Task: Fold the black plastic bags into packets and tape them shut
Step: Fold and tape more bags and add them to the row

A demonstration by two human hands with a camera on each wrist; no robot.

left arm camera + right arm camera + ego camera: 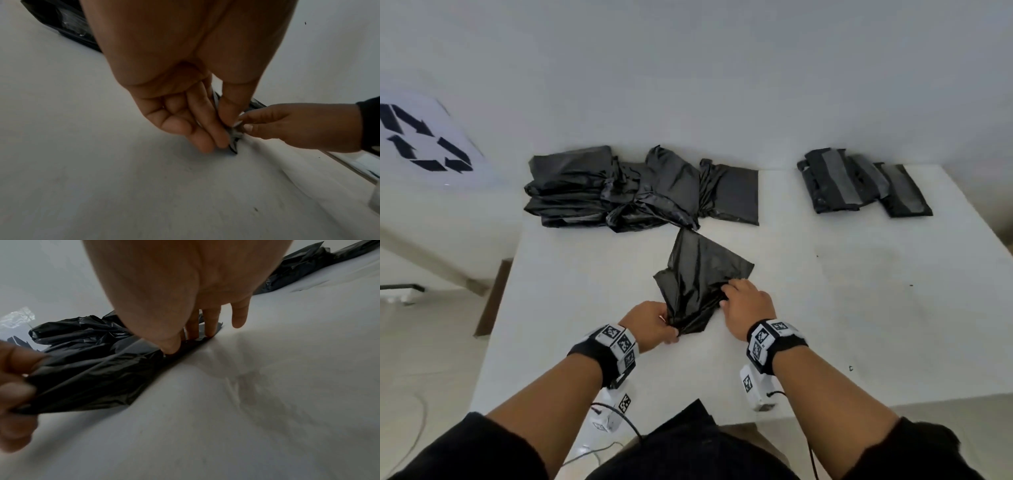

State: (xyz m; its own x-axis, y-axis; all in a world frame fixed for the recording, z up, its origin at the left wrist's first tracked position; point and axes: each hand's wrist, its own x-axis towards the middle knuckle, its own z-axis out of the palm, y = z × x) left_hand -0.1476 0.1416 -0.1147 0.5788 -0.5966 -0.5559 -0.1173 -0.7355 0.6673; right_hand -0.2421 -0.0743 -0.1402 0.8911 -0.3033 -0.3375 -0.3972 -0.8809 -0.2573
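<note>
1. Black plastic, one loose bag [698,284], lies crumpled on the white worktop [859,308] just in front of me.
2. My left hand [650,323] has its grip pinched on the bag's near corner, thumb against fingers.
3. My right hand [748,305] presses the bag's right edge down; its thumb and fingers curl onto the plastic, little finger lifted clear.
4. Farther back, left of centre, sits a heap of unfolded bags [619,192].
5. At the far right, well apart from the heap, lie taped packets [859,183], overlapping one another.
</note>
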